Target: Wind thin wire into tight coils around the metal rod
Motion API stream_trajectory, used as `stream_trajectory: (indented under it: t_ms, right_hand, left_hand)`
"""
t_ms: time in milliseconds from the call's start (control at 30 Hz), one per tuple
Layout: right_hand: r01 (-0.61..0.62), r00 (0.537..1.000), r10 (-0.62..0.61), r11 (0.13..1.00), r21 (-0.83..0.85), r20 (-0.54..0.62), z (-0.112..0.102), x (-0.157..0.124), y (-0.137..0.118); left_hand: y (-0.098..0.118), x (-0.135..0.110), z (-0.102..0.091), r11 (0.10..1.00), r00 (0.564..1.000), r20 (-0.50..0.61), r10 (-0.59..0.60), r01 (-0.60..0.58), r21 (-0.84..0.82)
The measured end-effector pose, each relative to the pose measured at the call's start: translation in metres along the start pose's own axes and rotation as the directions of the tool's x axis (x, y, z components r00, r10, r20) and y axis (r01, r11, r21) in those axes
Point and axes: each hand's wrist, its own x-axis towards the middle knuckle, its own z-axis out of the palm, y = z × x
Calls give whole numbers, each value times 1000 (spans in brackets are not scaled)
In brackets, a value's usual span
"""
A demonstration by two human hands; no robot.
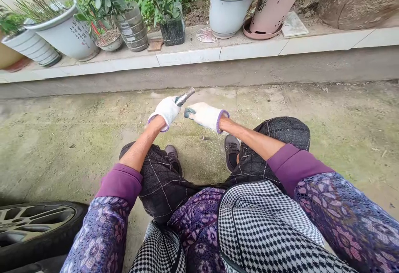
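My left hand [165, 111], in a white work glove with dark green fingers, is closed around a short silvery metal tube [186, 97]. The tube's free end points up and to the right, away from me. Close beside it on the right is my right hand [204, 115], in a matching glove with a purple cuff. Its fingers are curled together toward the left; whatever they hold, if anything, is hidden. A small gap shows between the two hands. On the ground between my shoes lies a small dark cylindrical piece [204, 138].
Ahead runs a low tiled ledge [190, 57] with several potted plants, including a white pot [230, 13] and a pink pot [274, 3]. A tree stump [358, 1] stands at the right. A car wheel [40, 231] is close at my lower left. The ground [77, 140] is mossy concrete.
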Motion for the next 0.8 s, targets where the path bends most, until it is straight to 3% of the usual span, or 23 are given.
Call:
stream_trajectory:
  t_ms: [167,300,367,533,700,800]
  right_hand:
    - [3,998,7,984,-178,57,-11,-15,-7]
    - [4,997,19,959,-284,78,-20,-27,-16]
    - [-18,998,38,946,-324,57,-25,-27,-15]
    - [-98,995,84,945,-310,-60,-35,-13,3]
    - [-91,994,89,995,-34,-59,-37,1,16]
    - [-71,997,71,997,-2,-12,-32,5,13]
  left_hand:
    - [-3,9,1,913,999,34,-40,23,407]
    - [-9,6,1,839,998,38,-42,14,544]
    - [-8,1,2,804,995,97,-15,-46,592]
    - [0,-18,3,743,936,330,126,-309,593]
    - [3,-30,-9,774,934,299,198,-336,537]
    - [3,-35,-18,825,947,257,193,-298,480]
